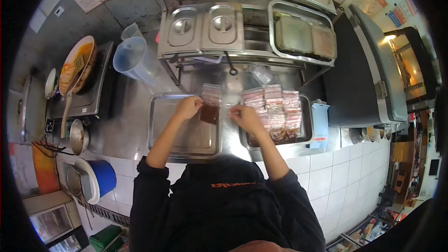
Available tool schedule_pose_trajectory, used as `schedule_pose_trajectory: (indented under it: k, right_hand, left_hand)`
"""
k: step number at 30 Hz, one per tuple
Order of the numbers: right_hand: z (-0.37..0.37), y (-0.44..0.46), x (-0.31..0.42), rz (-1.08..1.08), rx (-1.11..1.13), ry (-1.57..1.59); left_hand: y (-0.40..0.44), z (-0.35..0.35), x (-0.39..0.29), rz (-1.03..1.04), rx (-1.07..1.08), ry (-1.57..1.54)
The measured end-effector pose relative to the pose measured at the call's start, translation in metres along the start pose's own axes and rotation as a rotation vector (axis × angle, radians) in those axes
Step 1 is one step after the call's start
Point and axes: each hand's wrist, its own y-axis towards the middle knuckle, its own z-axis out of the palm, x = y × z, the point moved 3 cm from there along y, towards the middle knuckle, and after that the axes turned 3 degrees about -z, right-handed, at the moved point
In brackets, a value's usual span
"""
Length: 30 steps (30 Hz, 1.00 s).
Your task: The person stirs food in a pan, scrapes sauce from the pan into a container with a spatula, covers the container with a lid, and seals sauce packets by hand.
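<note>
My left hand [188,108] is closed at the edge of a small zip bag [209,114] with dark brown sauce in its lower part. The bag is over the right side of a shallow metal tray [161,149]. To the right, my right hand [247,119] has its fingertips pinched together, apart from the bag; whatever is between them is too small to make out. Beside and partly behind that hand, several filled zip bags [275,112] with red-striped tops lie in rows in a second metal tray [305,133].
Lidded steel pans [223,25] sit on a rack above the counter. At left are a plastic jug [133,58] and a sauce-stained frying pan [78,63] on a stove. A crumpled clear bag [262,75], a light blue packet [319,123] and a large dark box [350,74] stand right.
</note>
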Motion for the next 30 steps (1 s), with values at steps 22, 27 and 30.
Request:
schedule_pose_trajectory:
  k: [22, 27, 30]
  right_hand:
    - [0.072, 0.069, -0.015, 0.290, -0.439, -0.043]
    - [0.069, 0.062, -0.010, 0.301, -0.295, 0.012]
    - [0.043, 0.057, 0.031, 0.167, -0.035, 0.058]
  left_hand:
    - [0.101, -0.013, -0.002, 0.201, 0.427, -0.229]
    - [0.099, -0.018, -0.012, 0.289, 0.390, -0.205]
    - [0.090, -0.034, -0.027, 0.324, 0.351, 0.005]
